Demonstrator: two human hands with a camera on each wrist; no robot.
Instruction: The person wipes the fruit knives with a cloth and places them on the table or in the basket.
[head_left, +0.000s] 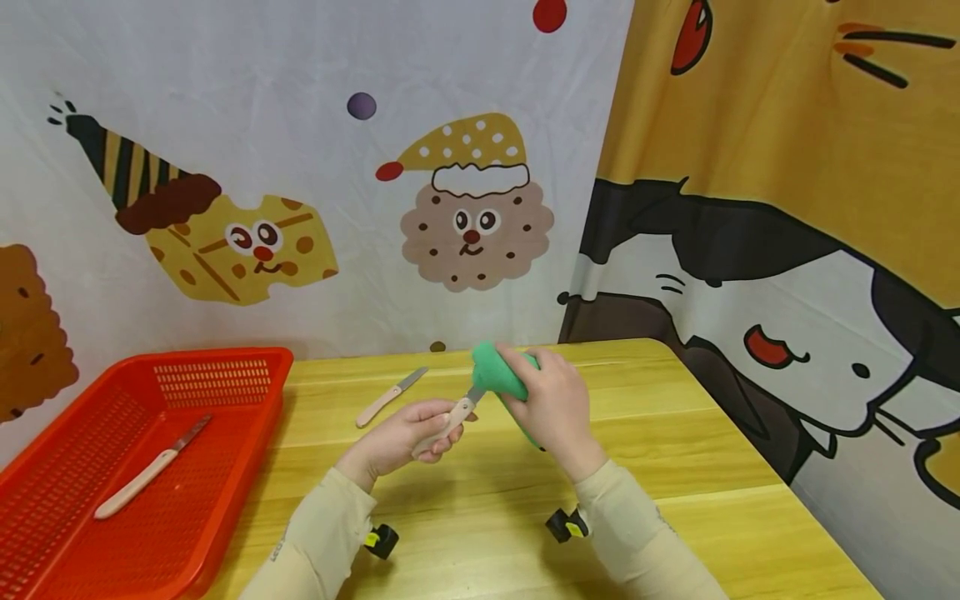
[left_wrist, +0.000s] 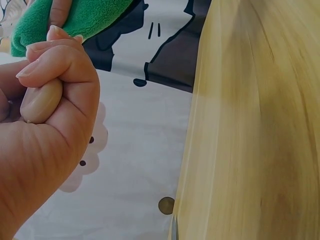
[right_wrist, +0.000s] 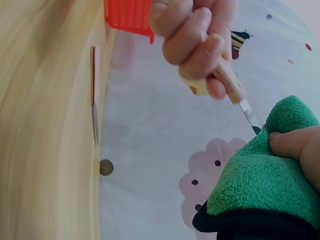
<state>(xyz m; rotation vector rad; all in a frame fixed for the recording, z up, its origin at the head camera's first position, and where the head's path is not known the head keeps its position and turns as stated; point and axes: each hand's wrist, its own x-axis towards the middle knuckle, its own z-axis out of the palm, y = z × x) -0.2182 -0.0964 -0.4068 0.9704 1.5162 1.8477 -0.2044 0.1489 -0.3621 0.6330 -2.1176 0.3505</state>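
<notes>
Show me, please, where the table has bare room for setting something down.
The widest bare patch of table lies between the right hand and the table's right edge. A narrower strip lies between the red basket and the tabletop knife. It is crowded near the middle: the left hand, its held knife and the green cloth meet there.

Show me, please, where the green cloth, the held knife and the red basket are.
Green cloth [right_wrist: 260,180], right wrist view: its middle.
Held knife [right_wrist: 233,89], right wrist view: its handle.
Red basket [head_left: 180,508], head view: its floor.
</notes>
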